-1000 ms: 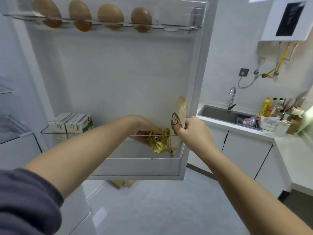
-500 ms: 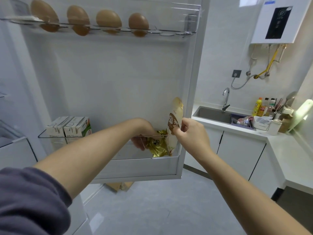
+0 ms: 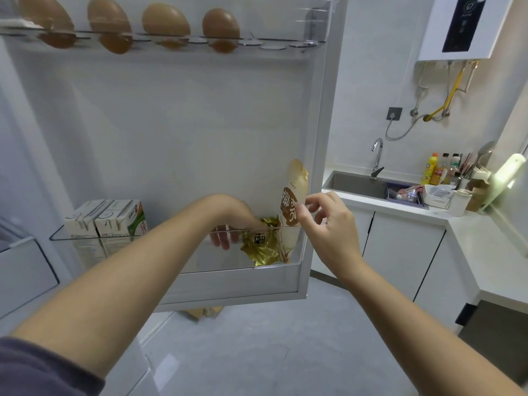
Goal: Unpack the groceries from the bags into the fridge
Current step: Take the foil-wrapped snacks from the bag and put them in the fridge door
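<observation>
Door shelf (image 3: 217,264): cartons (image 3: 105,221) are kept left, packet (image 3: 260,248) and pouch (image 3: 291,207) at the right wall. Left hand (image 3: 231,221) is held between, fingers loose; right hand (image 3: 328,227) spread beside pouch.

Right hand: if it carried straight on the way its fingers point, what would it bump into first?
Most likely the tall cream pouch with a brown label, close beside the right hand; whether they touch is unclear.

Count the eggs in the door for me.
4, all in the top door rack: egg far left, egg next, egg third, egg rightmost. More may sit beyond the left frame edge.
</observation>
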A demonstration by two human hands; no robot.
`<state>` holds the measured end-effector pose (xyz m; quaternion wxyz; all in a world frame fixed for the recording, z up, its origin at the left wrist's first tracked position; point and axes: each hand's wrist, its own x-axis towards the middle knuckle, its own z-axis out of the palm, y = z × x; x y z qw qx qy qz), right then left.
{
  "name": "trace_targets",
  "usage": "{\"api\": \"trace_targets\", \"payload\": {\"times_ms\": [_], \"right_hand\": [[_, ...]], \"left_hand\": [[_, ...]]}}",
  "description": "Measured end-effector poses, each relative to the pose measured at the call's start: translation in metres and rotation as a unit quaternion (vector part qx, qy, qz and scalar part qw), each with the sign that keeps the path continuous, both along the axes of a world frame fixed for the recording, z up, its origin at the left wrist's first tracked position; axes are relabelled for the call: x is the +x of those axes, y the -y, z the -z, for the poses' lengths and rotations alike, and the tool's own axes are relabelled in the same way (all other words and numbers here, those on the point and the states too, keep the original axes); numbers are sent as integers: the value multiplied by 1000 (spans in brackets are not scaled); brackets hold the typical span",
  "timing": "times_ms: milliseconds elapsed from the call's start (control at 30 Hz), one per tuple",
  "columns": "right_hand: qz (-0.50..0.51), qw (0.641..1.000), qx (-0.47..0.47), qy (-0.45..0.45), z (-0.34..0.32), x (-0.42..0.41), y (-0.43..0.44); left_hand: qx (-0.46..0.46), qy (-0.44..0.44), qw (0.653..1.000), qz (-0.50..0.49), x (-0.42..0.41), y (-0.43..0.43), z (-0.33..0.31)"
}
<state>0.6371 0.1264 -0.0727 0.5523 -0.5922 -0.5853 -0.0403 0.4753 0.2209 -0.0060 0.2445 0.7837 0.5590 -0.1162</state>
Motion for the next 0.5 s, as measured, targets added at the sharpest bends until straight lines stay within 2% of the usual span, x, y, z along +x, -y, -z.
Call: {"api": "trace_targets", "payload": {"times_ms": [33,100,167,267,333,433,500], "right_hand": [[-7,1000,5,-8,2,1,1],[-9,1000,5,-16,9,6,5],[1,1000,-11,-18,17,14,9],[17,999,-47,-11,30,28,17],[28,997,-63,13,37,38,27],[65,990,-103,71,49,53,48],[88,979,-150,110,58,65,67]], "left_hand": [[22,6,1000,5,-1,5,-1],[123,21,992,9,-2,14,1],[252,48,967,-4,-6,24,7],[354,105,929,-31,-7,51,25],[425,110,898,-33,-5,69,40],[474,102,874,-40,5,92,66],[491,135,860,-30,20,111,90]]}}
